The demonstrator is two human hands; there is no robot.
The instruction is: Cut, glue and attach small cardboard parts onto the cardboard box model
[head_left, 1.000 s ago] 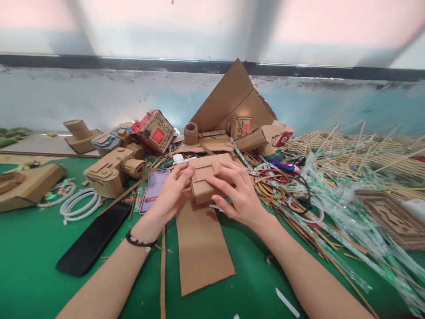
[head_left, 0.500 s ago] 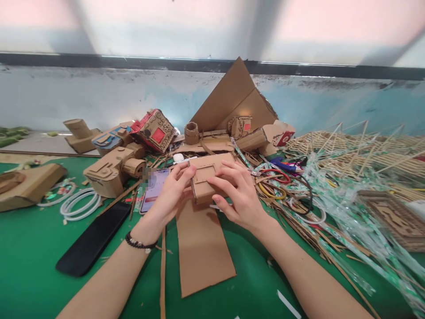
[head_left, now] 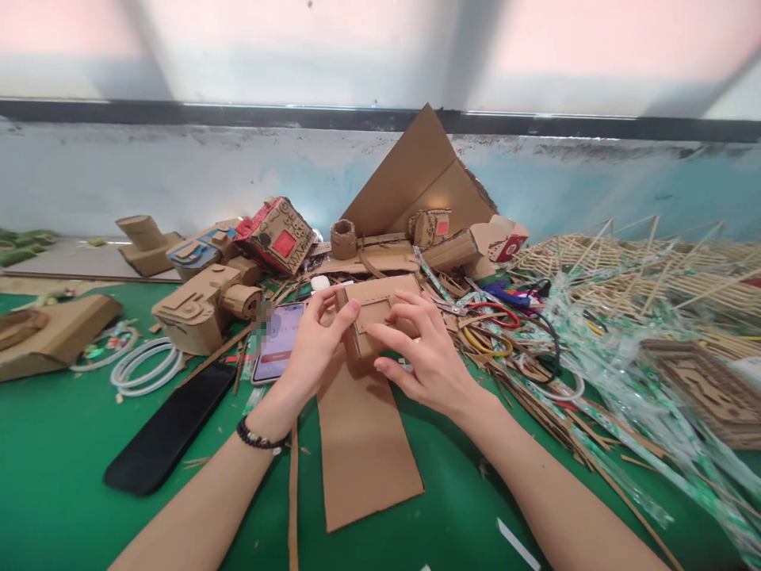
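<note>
A small flat cardboard box [head_left: 380, 287] with a thin rectangular cardboard frame [head_left: 374, 316] on its top face is between my hands. My left hand [head_left: 318, 341] grips the box's left side, thumb on the top edge and fingers mostly behind it. Over the right part of the box, my right hand [head_left: 431, 349] has its fingers spread, with fingertips at the frame and the thumb apart near the front edge. Below the box, a long cardboard strip [head_left: 369, 452] lies on the green table [head_left: 476, 507].
To the left are a phone [head_left: 277, 349], a black flat case [head_left: 170, 428], a coiled white tube [head_left: 146, 366] and a cardboard camera model [head_left: 196, 309]. Scissors [head_left: 455, 308], cords and cardboard scraps lie right, beside plastic wrapping [head_left: 594, 349] and thin wooden sticks [head_left: 648, 250]. A cardboard sheet [head_left: 410, 174] leans behind.
The box has tilted and shifted slightly to the right. My left thumb has moved right along its top, and my right fingertips have shifted slightly over the frame.
</note>
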